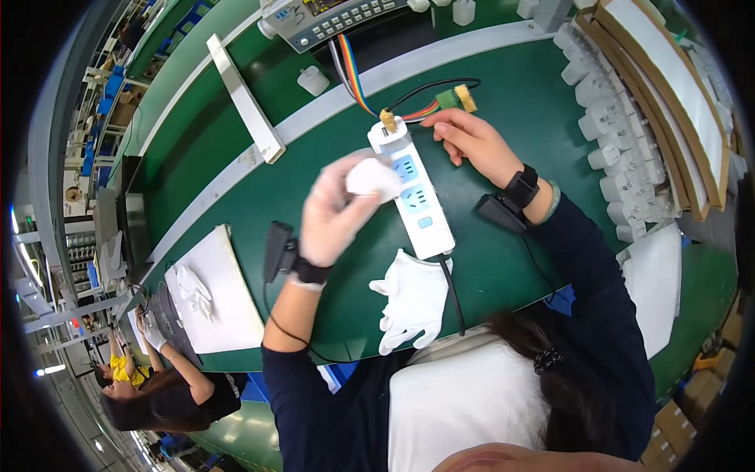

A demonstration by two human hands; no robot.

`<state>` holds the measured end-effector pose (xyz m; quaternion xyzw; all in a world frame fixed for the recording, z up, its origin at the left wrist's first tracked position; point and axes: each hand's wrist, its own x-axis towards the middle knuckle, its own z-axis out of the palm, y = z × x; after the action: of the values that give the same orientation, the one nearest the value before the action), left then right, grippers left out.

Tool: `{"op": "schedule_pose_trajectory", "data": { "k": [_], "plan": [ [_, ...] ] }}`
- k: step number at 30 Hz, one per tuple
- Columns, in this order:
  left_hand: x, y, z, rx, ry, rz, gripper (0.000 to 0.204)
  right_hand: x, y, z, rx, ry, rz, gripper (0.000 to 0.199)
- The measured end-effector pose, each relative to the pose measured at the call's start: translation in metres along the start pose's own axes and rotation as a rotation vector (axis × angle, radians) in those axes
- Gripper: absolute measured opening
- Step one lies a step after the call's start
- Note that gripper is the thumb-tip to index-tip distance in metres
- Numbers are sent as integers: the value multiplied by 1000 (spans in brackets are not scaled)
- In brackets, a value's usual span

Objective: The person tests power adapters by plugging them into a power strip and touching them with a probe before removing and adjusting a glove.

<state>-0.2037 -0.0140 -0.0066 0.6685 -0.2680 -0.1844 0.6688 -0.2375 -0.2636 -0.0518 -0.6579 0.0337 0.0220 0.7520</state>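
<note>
My left hand (330, 208) is closed around a white rounded block (373, 178), its fingers smeared by motion. The block is held just over the left edge of a white power strip (423, 212) with blue socket faces. Beyond the strip's far end, my right hand (474, 141) is loosely curled with its fingers apart and nothing visible in them. Its index fingertip is close to coloured wires that run to a green connector (450, 99) with a yellow end; I cannot tell whether they touch. A yellow plug (388, 119) sits at the strip's far end.
White gloves (414, 303) lie beside the strip's black cord. A bench instrument (338, 20) stands at the back. Several clear-white blocks (602, 126) line the right side by cardboard trays (668, 94). A white bar (245, 102) lies back left. Another person (177, 385) works at far left.
</note>
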Motion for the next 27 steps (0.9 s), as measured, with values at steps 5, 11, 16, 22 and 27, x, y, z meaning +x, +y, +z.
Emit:
{"op": "schedule_pose_trajectory", "data": {
  "k": [5,11,16,22,27],
  "plan": [
    [12,-8,26,239,-98,-10,45,2,1,0,-28,6,5,24],
    [-2,-6,38,782,-191,293,52,-7,-1,1,-68,-13,19,22],
    [10,-15,26,556,-235,508,51,-8,-11,3,-55,-53,49,23],
    [39,-17,11,362,148,273,44,1,-45,28,-381,-29,-343,23],
    [68,-38,15,292,32,219,39,28,-40,34,-795,53,-749,18]
  ]
}}
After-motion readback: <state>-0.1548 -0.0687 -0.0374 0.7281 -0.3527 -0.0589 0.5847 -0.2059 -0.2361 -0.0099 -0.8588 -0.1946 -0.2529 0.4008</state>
